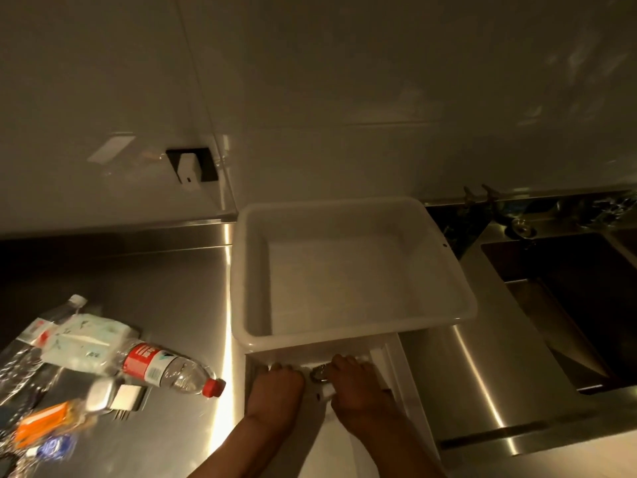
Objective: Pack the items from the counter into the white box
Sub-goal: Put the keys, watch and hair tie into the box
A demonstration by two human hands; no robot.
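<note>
Two hands — left hand [275,381], right hand [355,377] — grip one white box [348,336]; two bottles [169,369] on counter [179,291].

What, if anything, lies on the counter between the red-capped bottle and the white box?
Nothing visible. The red-capped bottle lies on its side left of the white box, cap toward it, with only bare steel counter between. The box interior looks empty.
</note>
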